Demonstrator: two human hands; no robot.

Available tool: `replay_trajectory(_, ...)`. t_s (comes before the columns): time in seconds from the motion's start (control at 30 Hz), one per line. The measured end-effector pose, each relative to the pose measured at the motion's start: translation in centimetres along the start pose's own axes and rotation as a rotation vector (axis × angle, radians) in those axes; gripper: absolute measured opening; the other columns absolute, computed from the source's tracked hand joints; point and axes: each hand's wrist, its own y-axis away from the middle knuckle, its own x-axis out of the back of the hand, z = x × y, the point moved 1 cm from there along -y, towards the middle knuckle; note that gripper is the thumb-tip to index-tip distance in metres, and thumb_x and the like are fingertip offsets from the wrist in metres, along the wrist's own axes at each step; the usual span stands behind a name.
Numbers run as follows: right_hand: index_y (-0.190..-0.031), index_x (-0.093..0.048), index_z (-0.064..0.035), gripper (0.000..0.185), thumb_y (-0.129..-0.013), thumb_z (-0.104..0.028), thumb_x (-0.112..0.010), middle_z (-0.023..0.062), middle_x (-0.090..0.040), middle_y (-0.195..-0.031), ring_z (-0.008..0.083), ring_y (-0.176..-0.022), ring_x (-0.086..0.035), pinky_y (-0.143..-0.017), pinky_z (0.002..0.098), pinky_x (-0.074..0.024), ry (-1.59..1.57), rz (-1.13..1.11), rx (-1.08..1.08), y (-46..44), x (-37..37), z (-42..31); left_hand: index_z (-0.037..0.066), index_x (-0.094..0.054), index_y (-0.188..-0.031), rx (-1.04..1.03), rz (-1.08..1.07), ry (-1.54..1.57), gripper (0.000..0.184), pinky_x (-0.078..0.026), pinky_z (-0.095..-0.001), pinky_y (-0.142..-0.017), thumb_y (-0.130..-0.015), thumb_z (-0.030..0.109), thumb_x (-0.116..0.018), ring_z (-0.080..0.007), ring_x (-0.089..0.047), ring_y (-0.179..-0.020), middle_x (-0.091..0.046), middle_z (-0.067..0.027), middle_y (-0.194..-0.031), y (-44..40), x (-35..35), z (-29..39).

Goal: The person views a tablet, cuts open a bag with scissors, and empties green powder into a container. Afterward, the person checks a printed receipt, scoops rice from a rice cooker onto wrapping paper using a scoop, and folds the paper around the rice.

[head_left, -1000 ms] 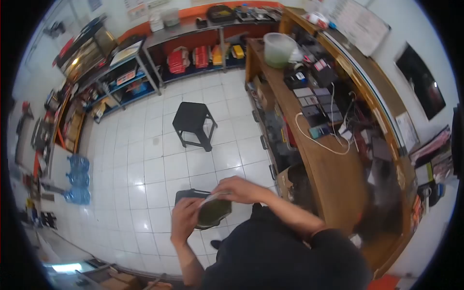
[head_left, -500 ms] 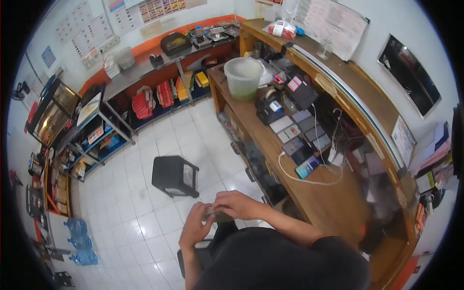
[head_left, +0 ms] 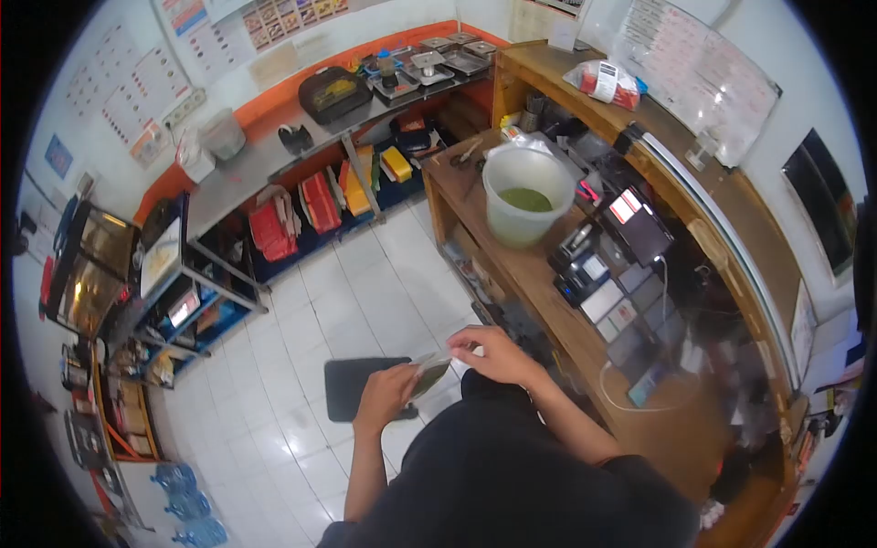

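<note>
My left hand is closed around the side of a small clear plastic bag with something green inside. At the bag's upper corner, the fingers of my right hand are pinched together on the plastic. The bag is tilted and hangs in front of my dark shirt, above the floor. On the wooden counter ahead to the right stands a whitish translucent bucket, with green, grainy-looking contents low inside.
A black stool stands on the tiled floor just beyond my left hand. Phones, a cable and a tablet lie along the wooden counter at right. Blue water bottles lie at lower left. A metal table lines the far wall.
My hands have moved apart, and the bag between them shows more fully. The view has shifted forward, so the stool and bucket appear nearer and the green inside the bucket is visible.
</note>
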Motion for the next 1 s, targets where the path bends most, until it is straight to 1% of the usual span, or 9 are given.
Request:
replay_trajectory(0.27, -0.088, -0.069, 0.0000, 0.019, -0.084, -0.018, -0.064, 0.0129, -0.066, -0.068, 0.0197, -0.062, -0.063, -0.060, 0.0353, -0.0488, -0.008, 0.113, -0.077, -24.9, 3.4, 15.1, -0.003, -0.065, -0.089, 0.084, 0.168, 0.001, 0.019, -0.047, -0.0420, -0.064, -0.095, 0.013, -0.057, -0.0374, -0.060, -0.070, -0.061, -0.0203, -0.074, -13.9, 6.0, -14.4)
replay_trajectory(0.37, -0.083, -0.069, -0.0019, 0.016, -0.077, -0.015, -0.063, 0.0139, -0.068, -0.070, 0.0255, -0.070, -0.068, -0.065, 0.0358, -0.0526, -0.262, 0.276, -0.235, -36.8, 4.7, 23.1, -0.004, -0.062, -0.090, 0.207, 0.164, -0.073, 0.014, -0.044, -0.0451, -0.063, -0.094, 0.007, -0.055, -0.0407, -0.056, -0.068, -0.058, -0.0221, -0.075, -19.0, 9.5, -18.3)
replay_trajectory(0.47, -0.085, -0.071, -0.0013, 0.017, -0.078, -0.013, -0.061, 0.0153, -0.070, -0.078, 0.0233, -0.073, -0.069, -0.065, 0.0366, -0.0529, 0.025, 0.504, -0.273, -48.0, 6.5, 31.9, -0.005, -0.056, -0.083, 0.142, 0.294, -0.155, 0.015, -0.040, -0.0428, -0.058, -0.094, 0.006, -0.056, -0.0406, -0.050, -0.064, -0.050, -0.0217, -0.070, -25.5, 13.3, -21.5)
replay_trajectory(0.5, -0.086, -0.070, 0.0016, 0.018, -0.077, -0.011, -0.060, 0.0209, -0.069, -0.084, 0.0301, -0.079, -0.069, -0.071, 0.0393, -0.0541, 0.192, 0.579, -0.331, -50.6, 7.4, 34.3, -0.005, -0.056, -0.083, 0.148, 0.286, -0.158, 0.015, -0.040, -0.0428, -0.058, -0.094, 0.006, -0.056, -0.0406, -0.050, -0.064, -0.050, -0.0217, -0.070, -27.4, 14.7, -22.8)
replay_trajectory(0.6, -0.086, -0.068, 0.0056, 0.018, -0.080, -0.008, -0.057, 0.0277, -0.067, -0.088, 0.0374, -0.085, -0.068, -0.079, 0.0432, -0.0556, 0.425, 0.706, -0.614, -53.8, 11.2, 35.8, -0.005, -0.054, -0.083, 0.197, 0.195, -0.281, 0.013, -0.041, -0.0413, -0.059, -0.092, 0.004, -0.058, -0.0394, -0.047, -0.063, -0.047, -0.0199, -0.070, -33.1, 18.3, -25.6)
replay_trajectory(0.73, -0.085, -0.070, 0.0033, 0.019, -0.085, -0.008, -0.054, 0.0241, -0.068, -0.089, 0.0381, -0.089, -0.067, -0.079, 0.0450, -0.0558, 0.754, 0.985, -0.675, -58.8, 13.1, 43.6, -0.007, -0.054, -0.086, 0.069, 0.199, -0.176, 0.011, -0.043, -0.0399, -0.067, -0.089, 0.002, -0.060, -0.0370, -0.053, -0.073, -0.051, -0.0178, -0.081, -43.0, 21.3, -29.7)
replay_trajectory(0.83, -0.088, -0.070, 0.0007, 0.021, -0.088, -0.008, -0.051, 0.0201, -0.067, -0.094, 0.0375, -0.095, -0.065, -0.079, 0.0471, -0.0553, 0.698, 0.982, -0.908, -59.8, 15.3, 45.3, -0.006, -0.055, -0.087, -0.029, 0.062, -0.148, 0.009, -0.044, -0.0408, -0.069, -0.088, 0.001, -0.060, -0.0377, -0.054, -0.076, -0.052, -0.0179, -0.082, -51.0, 22.3, -34.0)
replay_trajectory(0.9, -0.095, -0.068, -0.0011, 0.019, -0.085, -0.012, -0.058, 0.0191, -0.063, -0.102, 0.0359, -0.106, -0.060, -0.084, 0.0470, -0.0534, 0.612, 0.740, -1.046, -60.8, 16.0, 45.5, -0.006, -0.057, -0.090, -0.197, -0.070, -0.105, 0.008, -0.045, -0.0412, -0.070, -0.089, 0.001, -0.060, -0.0379, -0.056, -0.078, -0.054, -0.0181, -0.084, -56.2, 23.3, -38.2)
replay_trajectory(1.0, -0.097, -0.067, -0.0005, 0.019, -0.086, -0.011, -0.057, 0.0169, -0.065, -0.100, 0.0333, -0.097, -0.063, -0.079, 0.0432, -0.0547, 0.858, 0.797, -1.135, -61.9, 15.8, 44.8, -0.005, -0.061, -0.094, -0.268, -0.309, -0.128, 0.011, -0.047, -0.0400, -0.071, -0.089, 0.004, -0.060, -0.0375, -0.059, -0.081, -0.059, -0.0180, -0.090, -63.8, 22.6, -40.4)
